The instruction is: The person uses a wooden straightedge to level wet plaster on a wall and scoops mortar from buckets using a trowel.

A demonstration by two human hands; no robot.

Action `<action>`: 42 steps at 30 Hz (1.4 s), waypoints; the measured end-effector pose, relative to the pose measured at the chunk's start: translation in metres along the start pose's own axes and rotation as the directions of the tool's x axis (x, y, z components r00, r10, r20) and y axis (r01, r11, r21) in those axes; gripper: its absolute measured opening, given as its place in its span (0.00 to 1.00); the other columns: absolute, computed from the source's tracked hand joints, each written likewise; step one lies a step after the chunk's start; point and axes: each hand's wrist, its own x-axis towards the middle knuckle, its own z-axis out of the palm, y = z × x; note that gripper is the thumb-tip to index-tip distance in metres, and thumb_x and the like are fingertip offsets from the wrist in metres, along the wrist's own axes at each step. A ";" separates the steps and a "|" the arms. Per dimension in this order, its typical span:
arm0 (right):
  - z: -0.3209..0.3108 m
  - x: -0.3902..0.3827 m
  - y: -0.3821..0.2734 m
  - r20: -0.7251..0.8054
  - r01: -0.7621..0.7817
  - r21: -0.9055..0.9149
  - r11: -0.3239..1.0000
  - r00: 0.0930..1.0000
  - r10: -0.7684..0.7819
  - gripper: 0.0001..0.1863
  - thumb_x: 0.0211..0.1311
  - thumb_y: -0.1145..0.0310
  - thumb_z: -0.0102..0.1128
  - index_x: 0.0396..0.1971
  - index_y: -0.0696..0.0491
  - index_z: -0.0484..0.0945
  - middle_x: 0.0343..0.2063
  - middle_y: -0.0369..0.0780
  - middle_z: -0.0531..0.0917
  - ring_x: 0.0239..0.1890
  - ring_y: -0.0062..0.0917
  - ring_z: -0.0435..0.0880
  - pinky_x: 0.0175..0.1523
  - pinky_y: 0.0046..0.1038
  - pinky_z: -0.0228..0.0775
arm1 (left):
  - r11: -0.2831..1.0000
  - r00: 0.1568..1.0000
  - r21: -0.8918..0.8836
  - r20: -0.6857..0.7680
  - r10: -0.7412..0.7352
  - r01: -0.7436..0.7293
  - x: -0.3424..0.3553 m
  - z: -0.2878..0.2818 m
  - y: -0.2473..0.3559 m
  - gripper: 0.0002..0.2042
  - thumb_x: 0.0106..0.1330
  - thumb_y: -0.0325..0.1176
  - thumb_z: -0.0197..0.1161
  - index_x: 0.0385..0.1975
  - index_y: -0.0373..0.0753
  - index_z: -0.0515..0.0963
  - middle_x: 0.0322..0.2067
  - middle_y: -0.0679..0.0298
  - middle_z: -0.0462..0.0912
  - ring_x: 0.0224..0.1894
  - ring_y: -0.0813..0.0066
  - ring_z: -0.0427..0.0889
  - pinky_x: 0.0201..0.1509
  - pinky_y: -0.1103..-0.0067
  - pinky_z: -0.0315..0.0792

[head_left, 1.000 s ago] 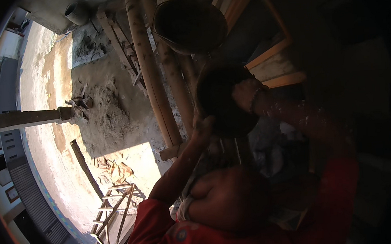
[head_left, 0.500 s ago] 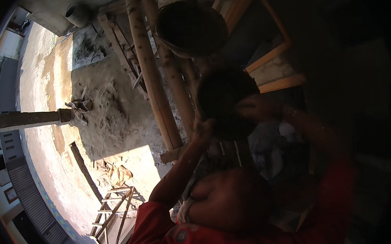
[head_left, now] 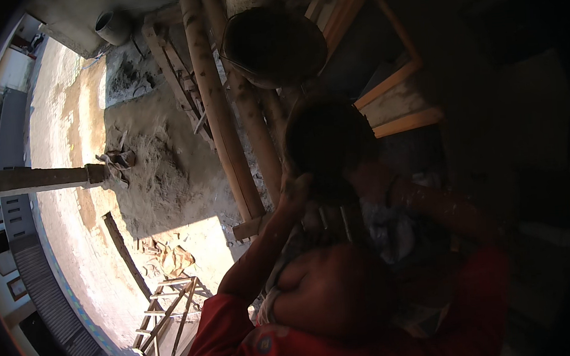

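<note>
A dark round bucket [head_left: 325,104] stands in deep shade before me, its contents too dark to make out. My left hand [head_left: 295,185] grips its near left rim, with the thumb over the edge. At the bucket's near right side is my right hand [head_left: 368,178], its fingers lost in shadow and blur. Just beyond sits a second, wider dark bucket [head_left: 278,80], touched by neither hand.
Long round wooden poles [head_left: 219,110] run beside the buckets on the left. Pale timber framing [head_left: 409,123] lies to the right. Farther left are a sand heap [head_left: 156,156], a post [head_left: 37,179], a wooden trestle [head_left: 166,316] and a grey drum [head_left: 112,26].
My right hand has moved nearer to me, from over the bucket's right part to its near right side. My left hand keeps its hold on the rim.
</note>
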 end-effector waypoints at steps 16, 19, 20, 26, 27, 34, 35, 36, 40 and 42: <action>-0.026 0.010 0.025 -0.028 -0.274 -0.043 0.961 0.962 0.273 0.11 0.53 0.71 0.54 0.36 0.56 0.78 0.35 0.53 0.81 0.40 0.43 0.82 0.45 0.39 0.75 | 0.943 0.975 -0.257 0.125 -0.183 0.210 -0.008 0.014 0.032 0.33 0.55 0.24 0.53 0.64 0.36 0.53 0.53 0.52 0.68 0.52 0.63 0.74 0.51 0.76 0.75; -0.029 0.010 0.016 0.074 -0.102 -0.100 0.990 0.991 0.110 0.12 0.52 0.71 0.54 0.37 0.57 0.79 0.35 0.52 0.82 0.41 0.43 0.82 0.47 0.38 0.74 | 0.981 0.998 -0.182 -0.002 -0.065 0.063 -0.006 0.010 0.025 0.34 0.55 0.24 0.54 0.64 0.36 0.52 0.54 0.52 0.67 0.53 0.63 0.74 0.49 0.76 0.76; -0.034 0.010 0.014 0.146 -0.079 -0.077 0.994 0.985 0.090 0.13 0.52 0.70 0.55 0.38 0.57 0.79 0.36 0.52 0.82 0.42 0.43 0.82 0.48 0.37 0.74 | 0.980 0.997 -0.183 0.007 -0.082 0.082 -0.006 0.011 0.031 0.34 0.54 0.23 0.53 0.64 0.36 0.52 0.54 0.52 0.67 0.53 0.63 0.73 0.50 0.76 0.76; -0.035 0.012 0.011 0.138 -0.045 0.492 0.869 0.990 -0.027 0.15 0.59 0.67 0.53 0.41 0.59 0.78 0.41 0.52 0.81 0.44 0.42 0.81 0.50 0.35 0.73 | 0.975 0.993 -0.189 0.004 -0.122 0.120 -0.007 0.011 0.036 0.34 0.54 0.23 0.53 0.64 0.36 0.53 0.54 0.53 0.68 0.54 0.64 0.73 0.52 0.75 0.74; -0.026 0.012 0.017 0.089 -0.030 0.626 0.779 0.995 -0.034 0.15 0.60 0.66 0.52 0.41 0.59 0.78 0.41 0.53 0.81 0.44 0.42 0.81 0.50 0.35 0.73 | 0.968 0.987 -0.195 0.029 -0.155 0.158 -0.004 0.004 0.026 0.34 0.54 0.23 0.54 0.64 0.36 0.53 0.54 0.53 0.68 0.54 0.64 0.72 0.52 0.75 0.74; -0.028 -0.026 0.023 -0.236 0.104 0.063 0.993 0.968 -0.086 0.19 0.59 0.69 0.50 0.51 0.57 0.71 0.33 0.51 0.81 0.38 0.42 0.81 0.42 0.39 0.75 | 0.953 0.965 -0.157 0.090 -0.246 0.258 -0.007 0.005 0.041 0.34 0.53 0.22 0.53 0.64 0.35 0.53 0.55 0.53 0.67 0.56 0.64 0.71 0.54 0.74 0.73; -0.026 -0.025 0.023 -0.198 0.043 0.091 0.995 0.980 -0.024 0.20 0.59 0.68 0.51 0.52 0.55 0.71 0.31 0.50 0.80 0.36 0.42 0.81 0.40 0.40 0.73 | 0.979 0.980 -0.064 0.057 -0.189 0.192 -0.005 0.003 0.036 0.34 0.53 0.22 0.53 0.64 0.35 0.53 0.55 0.53 0.66 0.56 0.64 0.70 0.55 0.74 0.73; -0.023 -0.022 0.024 -0.159 -0.018 0.116 0.993 0.987 0.036 0.21 0.59 0.67 0.51 0.53 0.54 0.71 0.29 0.48 0.79 0.35 0.42 0.80 0.38 0.41 0.72 | 0.992 0.992 0.031 0.029 -0.127 0.126 -0.003 0.000 0.031 0.34 0.54 0.22 0.53 0.64 0.35 0.52 0.56 0.53 0.66 0.57 0.64 0.70 0.55 0.74 0.72; 0.008 -0.020 0.030 -0.250 -0.028 0.022 0.999 0.968 0.033 0.23 0.60 0.65 0.49 0.56 0.54 0.69 0.30 0.50 0.79 0.33 0.41 0.80 0.37 0.42 0.72 | 0.962 0.986 -0.220 0.071 -0.152 0.164 -0.008 0.004 0.040 0.35 0.54 0.22 0.52 0.65 0.36 0.50 0.57 0.53 0.64 0.58 0.65 0.68 0.57 0.75 0.71; -0.001 -0.041 0.029 -0.129 -0.080 0.057 0.995 0.988 0.087 0.19 0.62 0.67 0.48 0.52 0.54 0.71 0.33 0.49 0.80 0.36 0.41 0.81 0.38 0.40 0.73 | 0.956 0.973 -0.184 0.072 -0.219 0.229 -0.005 0.014 0.045 0.36 0.54 0.21 0.52 0.65 0.37 0.49 0.57 0.54 0.64 0.58 0.66 0.68 0.58 0.75 0.70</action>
